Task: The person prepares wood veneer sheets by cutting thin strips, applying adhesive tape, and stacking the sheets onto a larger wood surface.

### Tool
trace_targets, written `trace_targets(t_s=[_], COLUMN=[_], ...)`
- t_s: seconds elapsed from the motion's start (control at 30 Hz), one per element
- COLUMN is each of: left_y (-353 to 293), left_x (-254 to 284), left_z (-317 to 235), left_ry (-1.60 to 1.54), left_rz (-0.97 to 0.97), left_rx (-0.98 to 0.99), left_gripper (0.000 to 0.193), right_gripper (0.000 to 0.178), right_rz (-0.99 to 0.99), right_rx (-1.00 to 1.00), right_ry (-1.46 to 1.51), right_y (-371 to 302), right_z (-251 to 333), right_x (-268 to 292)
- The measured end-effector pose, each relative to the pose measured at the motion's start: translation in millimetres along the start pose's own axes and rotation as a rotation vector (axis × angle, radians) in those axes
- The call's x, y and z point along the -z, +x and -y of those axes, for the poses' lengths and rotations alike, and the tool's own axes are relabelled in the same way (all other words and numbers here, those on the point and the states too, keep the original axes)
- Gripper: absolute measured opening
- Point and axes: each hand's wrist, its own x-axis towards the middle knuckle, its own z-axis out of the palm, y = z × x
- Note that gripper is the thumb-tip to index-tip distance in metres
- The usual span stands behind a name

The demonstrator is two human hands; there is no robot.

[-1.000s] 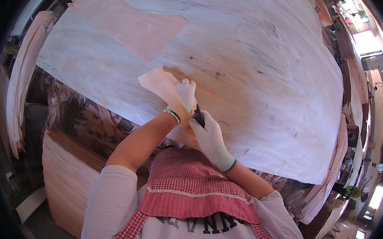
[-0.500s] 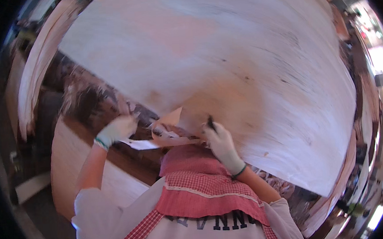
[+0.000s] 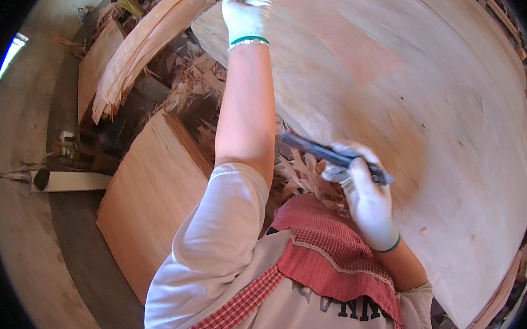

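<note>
A dark box cutter (image 3: pixel 319 151) lies across the grip of my right hand (image 3: pixel 366 197), which wears a white glove with a green cuff edge. That hand is above the near edge of a large pale wood veneer sheet (image 3: pixel 457 132). Stretched far forward, my left hand (image 3: pixel 245 10), gloved the same way, is over the sheet's far left corner area. Its fingers are curled closed near the top of the picture; what they hold, if anything, cannot be made out. Torn veneer scraps (image 3: pixel 304 174) lie below the sheet's near left edge.
To my left stands a stack of reddish-brown veneer sheets (image 3: pixel 150 203). Beyond it, a curved bundle of veneer strips (image 3: pixel 145 47) lies near more scraps (image 3: pixel 199 77). A pale beam-like piece (image 3: pixel 72 180) juts out at the far left, above the grey floor (image 3: pixel 24 242).
My left hand has gone from the near left edge to far forward, and the pale strip beside it is out of sight. My right hand has lifted the box cutter. The view has shifted left.
</note>
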Motion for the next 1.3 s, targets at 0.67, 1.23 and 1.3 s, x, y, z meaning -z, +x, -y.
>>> trace_targets(t_s=[0.67,1.23,1.3], left_y=[116.0,241.3,213.7], left_x=[-103.6,-390.6,-375.8], left_z=[147.0,230.0,227.9], left_ry=[-0.550,0.357,0.297], left_rz=[-0.059,0.953,0.987], left_rx=[0.618,0.235,0.378], left_gripper=[0.016,0.019,0.019], right_gripper=[0.022,0.038,0.038], right_rz=[-0.171,-0.770,-0.731], right_rx=[0.098,0.456,0.550], right_ry=[-0.221,-0.983,-0.976], right_y=[127.6,452.5,489.1], right_z=[-3.6,267.9,308.4], right_x=[60.9,134.8,134.4])
